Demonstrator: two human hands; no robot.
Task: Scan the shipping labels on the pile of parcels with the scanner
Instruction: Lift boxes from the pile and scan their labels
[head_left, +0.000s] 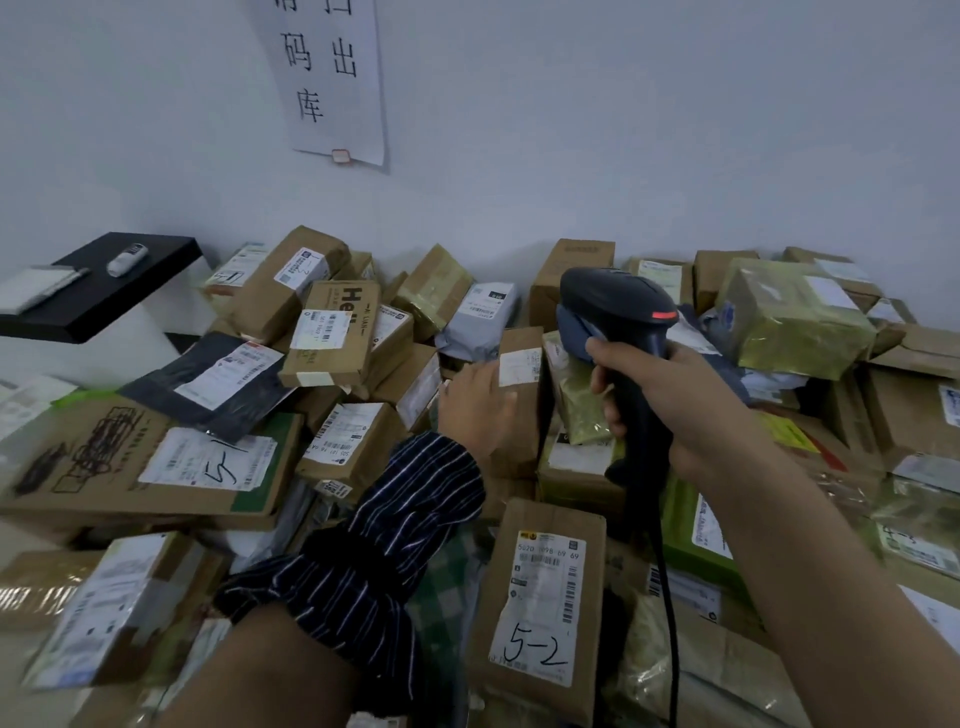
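R hand (670, 405): fingers wrap scanner (618, 306) grip, held over middle of pile (332, 358). L hand (475, 405) pinches upright brown parcel (524, 431) by its edge, thumb in front. Risk: w/ so many labels (319, 328) close by, beam may read wrong barcode, or parcel slips & pile shifts.

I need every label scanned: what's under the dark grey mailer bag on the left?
The dark grey mailer bag overlaps the back edge of the flat carton marked 5-1. Whatever else lies beneath it, labels included, is covered.
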